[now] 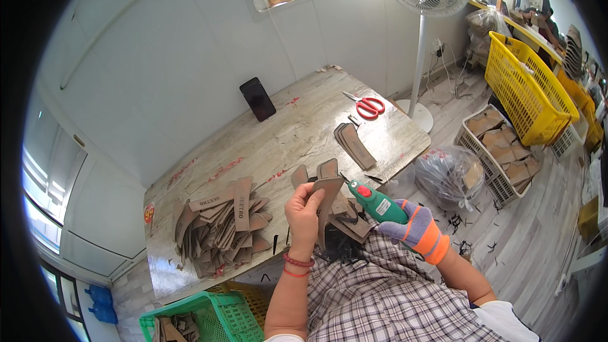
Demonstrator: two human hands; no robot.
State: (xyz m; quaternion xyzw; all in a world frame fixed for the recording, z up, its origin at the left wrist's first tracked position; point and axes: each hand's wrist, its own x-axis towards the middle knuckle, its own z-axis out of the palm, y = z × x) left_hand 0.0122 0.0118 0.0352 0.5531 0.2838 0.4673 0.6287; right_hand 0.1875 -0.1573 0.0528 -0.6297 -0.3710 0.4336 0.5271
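Note:
My bare left hand (303, 214), with red bracelets at the wrist, pinches a curved brown strip (327, 189) over the table's front edge. In my right hand (415, 230), which wears a grey and orange glove, is a green handheld electric cutter (382, 204) with a red button. Its narrow dark tip points at the strip; whether they touch I cannot tell. More brown pieces (356, 228) and black offcuts (342, 248) lie on my checked lap. To the left on the table spreads a heap of brown strips (218, 228). A small stack of strips (355, 147) sits farther right.
On the worn table (297, 114) are a black phone (258, 99) against the wall and red-handled scissors (367, 107). A green crate (212, 316) stands at lower left. Rightward are a standing fan (419, 57), a plastic bag (448, 176), a white crate (497, 152) and a yellow basket (529, 92).

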